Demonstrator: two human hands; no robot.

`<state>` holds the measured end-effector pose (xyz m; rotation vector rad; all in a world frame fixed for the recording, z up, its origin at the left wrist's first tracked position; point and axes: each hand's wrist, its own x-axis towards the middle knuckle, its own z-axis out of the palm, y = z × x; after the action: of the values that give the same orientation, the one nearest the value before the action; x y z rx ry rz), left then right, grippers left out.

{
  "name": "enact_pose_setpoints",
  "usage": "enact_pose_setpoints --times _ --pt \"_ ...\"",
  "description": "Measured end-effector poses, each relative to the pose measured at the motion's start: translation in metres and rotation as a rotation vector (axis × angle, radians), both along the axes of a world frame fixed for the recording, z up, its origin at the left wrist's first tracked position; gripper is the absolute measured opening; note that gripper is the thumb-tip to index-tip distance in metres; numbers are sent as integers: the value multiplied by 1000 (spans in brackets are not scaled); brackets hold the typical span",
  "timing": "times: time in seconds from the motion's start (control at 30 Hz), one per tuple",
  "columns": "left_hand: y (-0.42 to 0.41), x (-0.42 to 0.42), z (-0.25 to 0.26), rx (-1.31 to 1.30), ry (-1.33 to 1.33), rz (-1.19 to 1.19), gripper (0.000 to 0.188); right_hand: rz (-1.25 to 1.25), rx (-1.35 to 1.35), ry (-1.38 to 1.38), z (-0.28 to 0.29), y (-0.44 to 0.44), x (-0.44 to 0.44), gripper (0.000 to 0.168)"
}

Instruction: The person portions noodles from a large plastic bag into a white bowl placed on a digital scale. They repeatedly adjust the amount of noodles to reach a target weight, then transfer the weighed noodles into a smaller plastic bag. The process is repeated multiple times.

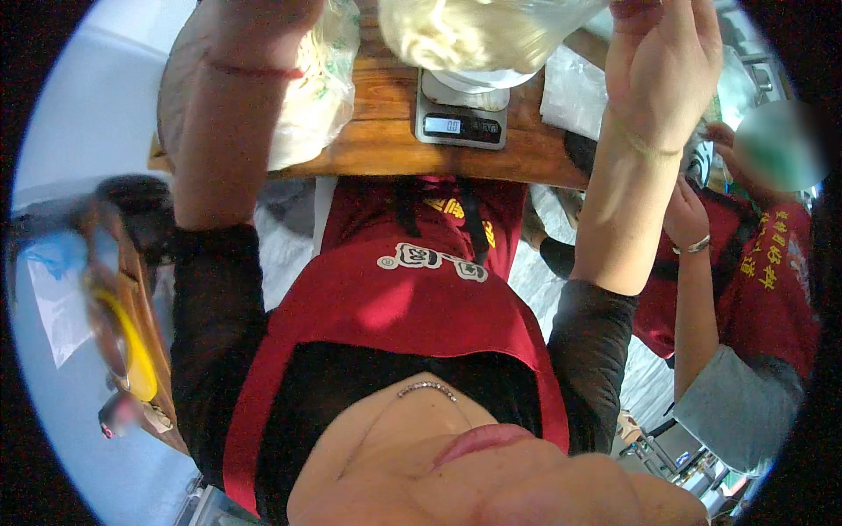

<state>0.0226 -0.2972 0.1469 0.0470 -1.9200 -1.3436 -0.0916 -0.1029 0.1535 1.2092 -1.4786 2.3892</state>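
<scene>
A clear plastic bag [473, 36] of pale, strand-like food, perhaps noodles, is at the top of the view, over a white dish [483, 80]. Below the dish is a digital kitchen scale [460, 128] with a lit display. Whether the bag's weight rests on the dish is unclear. My right hand [664, 75] is raised at the bag's right side, its fingertips at the bag's gathered edge and partly cut off by the frame. My left hand [273, 23] is largely beyond the top edge, near a second plastic bag [316, 98] of similar pale food.
The wooden table [381, 141] ends just in front of my red apron [395, 309]. Folded clear plastic [573, 89] lies right of the scale. A co-worker in a red apron [756, 263] stands close on my right, one hand [687, 214] near my forearm.
</scene>
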Motion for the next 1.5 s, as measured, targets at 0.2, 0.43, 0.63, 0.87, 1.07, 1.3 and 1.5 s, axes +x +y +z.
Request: enact_pose_setpoints --times 0.2,0.43,0.63,0.87,1.07,1.3,1.5 --pt "8 -52 -43 379 -256 -128 32 -15 192 -343 -41 4 -45 19" --pt "-23 -63 -144 326 -632 -76 25 40 438 -705 -130 5 -73 21" --pt "0 -8 -112 -436 -254 273 36 -33 526 -522 -136 33 -76 28" --pt "-141 113 -108 -585 -519 619 46 -312 428 -372 -115 42 -52 34" --pt "-153 92 -130 -959 -733 411 55 -457 347 -247 -107 34 -21 33" --pt "-191 88 -115 -1026 -897 195 37 -463 317 -317 -130 60 -3 25" --pt "-166 81 -46 -210 -723 -23 11 -499 349 -427 -163 83 4 23"
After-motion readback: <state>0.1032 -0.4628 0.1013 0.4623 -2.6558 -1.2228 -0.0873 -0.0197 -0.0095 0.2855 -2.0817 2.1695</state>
